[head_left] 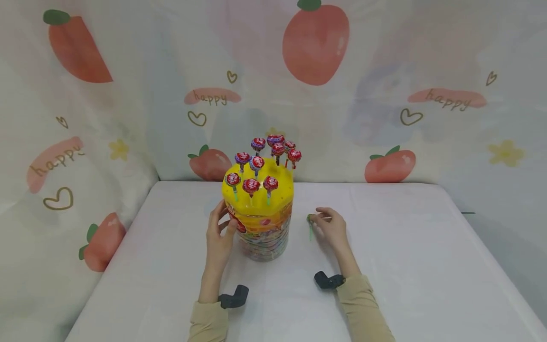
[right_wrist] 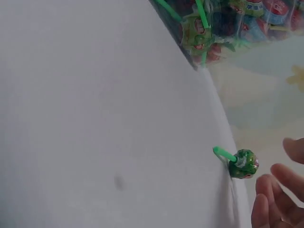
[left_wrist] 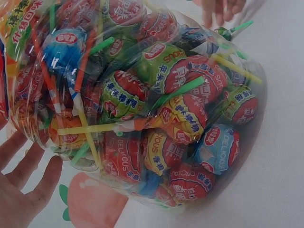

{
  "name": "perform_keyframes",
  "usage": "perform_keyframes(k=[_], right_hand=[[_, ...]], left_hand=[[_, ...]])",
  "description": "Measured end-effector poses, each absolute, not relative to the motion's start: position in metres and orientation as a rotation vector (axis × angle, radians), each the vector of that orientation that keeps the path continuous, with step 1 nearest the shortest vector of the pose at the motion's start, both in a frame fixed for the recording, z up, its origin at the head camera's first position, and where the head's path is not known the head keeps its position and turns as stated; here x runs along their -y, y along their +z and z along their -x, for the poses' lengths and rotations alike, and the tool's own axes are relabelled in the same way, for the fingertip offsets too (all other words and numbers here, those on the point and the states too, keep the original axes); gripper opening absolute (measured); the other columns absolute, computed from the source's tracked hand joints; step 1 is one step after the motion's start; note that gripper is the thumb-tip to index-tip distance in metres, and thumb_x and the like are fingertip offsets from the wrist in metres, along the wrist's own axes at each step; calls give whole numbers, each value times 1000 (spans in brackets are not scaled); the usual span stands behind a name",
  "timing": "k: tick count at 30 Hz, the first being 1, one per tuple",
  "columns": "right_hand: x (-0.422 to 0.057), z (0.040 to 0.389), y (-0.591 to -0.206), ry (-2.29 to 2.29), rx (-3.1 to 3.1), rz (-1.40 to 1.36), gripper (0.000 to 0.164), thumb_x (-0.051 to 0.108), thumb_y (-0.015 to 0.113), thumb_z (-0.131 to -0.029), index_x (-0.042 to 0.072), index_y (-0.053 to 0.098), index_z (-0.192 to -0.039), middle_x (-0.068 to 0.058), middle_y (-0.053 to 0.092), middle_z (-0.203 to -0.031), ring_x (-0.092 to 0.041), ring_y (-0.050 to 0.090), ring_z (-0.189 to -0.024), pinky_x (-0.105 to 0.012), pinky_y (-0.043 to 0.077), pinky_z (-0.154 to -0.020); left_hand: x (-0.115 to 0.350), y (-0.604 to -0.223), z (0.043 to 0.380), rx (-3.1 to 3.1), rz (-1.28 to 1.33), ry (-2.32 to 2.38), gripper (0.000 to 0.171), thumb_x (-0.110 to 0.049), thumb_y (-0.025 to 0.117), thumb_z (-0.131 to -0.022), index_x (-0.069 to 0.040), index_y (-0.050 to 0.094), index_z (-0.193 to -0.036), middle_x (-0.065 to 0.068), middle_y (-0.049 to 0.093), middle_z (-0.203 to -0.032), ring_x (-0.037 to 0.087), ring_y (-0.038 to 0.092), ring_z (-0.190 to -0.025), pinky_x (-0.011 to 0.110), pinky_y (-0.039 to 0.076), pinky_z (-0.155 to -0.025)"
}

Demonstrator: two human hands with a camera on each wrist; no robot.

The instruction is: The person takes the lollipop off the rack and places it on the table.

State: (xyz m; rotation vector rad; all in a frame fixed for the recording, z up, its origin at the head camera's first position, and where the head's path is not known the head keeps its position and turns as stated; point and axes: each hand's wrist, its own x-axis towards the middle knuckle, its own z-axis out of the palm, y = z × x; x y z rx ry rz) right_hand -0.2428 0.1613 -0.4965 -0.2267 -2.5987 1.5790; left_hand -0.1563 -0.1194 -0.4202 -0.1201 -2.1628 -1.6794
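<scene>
A large clear jar with a yellow lid stands upright on the table, full of wrapped lollipops. More lollipops stand stick-down in the lid. My left hand rests against the jar's left side, fingers spread, as the left wrist view also shows its fingers by the jar wall. To the right of the jar is a single green lollipop with a green stick. Right at its candy head are the relaxed fingertips of my right hand, thumb and forefinger apart in the right wrist view.
White cloth covers the table. Behind it hangs a pale curtain printed with fruit, hearts and "happy". Dark wrist cameras are strapped on both forearms, below beige sleeves.
</scene>
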Motion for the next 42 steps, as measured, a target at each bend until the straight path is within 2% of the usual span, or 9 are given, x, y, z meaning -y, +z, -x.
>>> perform_keyframes(k=[3,6,10,17,23,27,32,39,42], right_hand=[[-161,241,-487,1592,2565,184,35,22,67,-90,8,64,-121,-15,65,-108,-22,61,-93,-20,47,-70],[-160,238,-474,1555,2521,135,33,21,68,-89,9,65,-119,-15,67,-107,-24,61,-94,-20,46,-70],[-157,231,-456,1523,2451,75,33,21,70,-88,9,66,-118,-14,68,-106,-22,61,-92,-19,46,-71],[-157,216,-428,1579,2307,-8,31,20,70,-88,9,67,-116,-14,68,-105,-9,56,-86,-11,44,-72],[-150,199,-406,1612,2213,-62,28,18,70,-88,10,68,-115,-13,67,-103,-3,56,-84,-16,45,-76],[-143,186,-394,1613,2165,-143,28,15,70,-88,11,67,-115,-12,67,-102,-6,57,-86,-18,46,-77],[-137,170,-382,1613,2102,-237,28,13,71,-87,13,68,-115,-9,68,-102,-3,59,-88,-24,48,-81],[-131,153,-365,1679,1986,-341,29,5,69,-86,8,67,-114,-10,67,-102,-6,60,-92,-17,47,-83],[-126,148,-358,1694,1936,-401,29,1,68,-86,6,66,-114,-9,67,-103,-9,61,-94,-19,48,-84]], left_hand=[[120,-420,157,2175,108,-1685,55,-9,56,-95,-5,36,-146,18,44,-143,31,44,-132,13,40,-98],[120,-421,157,2169,111,-1696,55,-9,56,-95,-4,36,-146,18,44,-143,31,43,-132,33,44,-104],[120,-422,158,2149,122,-1710,55,-7,56,-95,-3,35,-146,20,43,-143,33,43,-132,57,40,-105],[119,-422,157,2178,93,-1699,55,-8,56,-95,-5,36,-147,17,44,-144,30,43,-132,35,44,-104],[118,-421,157,2153,114,-1700,55,-8,56,-96,-3,35,-146,19,43,-144,33,43,-132,52,42,-106],[119,-420,156,2171,83,-1689,55,-8,56,-96,-4,36,-146,17,43,-145,31,43,-132,37,44,-105],[120,-421,156,2166,71,-1695,54,-8,55,-96,-5,36,-146,16,43,-146,29,43,-132,38,43,-105],[119,-423,155,2156,73,-1706,54,-7,55,-96,-4,37,-146,16,43,-145,30,43,-132,20,41,-100],[118,-422,155,2154,75,-1714,53,-8,56,-96,-4,37,-146,16,43,-145,29,43,-132,32,43,-104]])
